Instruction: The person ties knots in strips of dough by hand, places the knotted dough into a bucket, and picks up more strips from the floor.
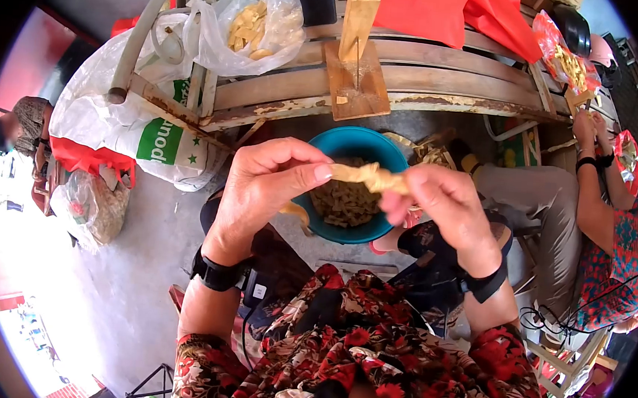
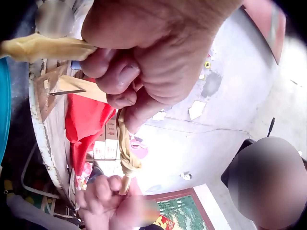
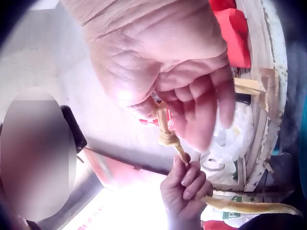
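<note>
A pale yellow flat strip (image 1: 372, 177) with a knot in its middle stretches between both hands over a teal bucket (image 1: 391, 149). My left hand (image 1: 261, 184) pinches one side between thumb and forefinger; the strip's loose tail (image 3: 254, 206) comes out from under its curled fingers. Opposite, my right hand (image 1: 455, 216) pinches the other end by the thumb, its remaining fingers spread and blurred. Close to the left fingers, the knot (image 3: 169, 139) shows as a tight wrap in the right wrist view. Many small yellowish pieces (image 1: 345, 201) lie in the bucket.
Behind the bucket runs a slatted bench (image 1: 445, 82) bearing a wooden block stand with a spike (image 1: 357, 83), a plastic bag of yellow pieces (image 1: 249, 31) and red cloth (image 1: 428, 11). White sacks (image 1: 153, 143) stand left. Another person (image 1: 612, 234) sits at right.
</note>
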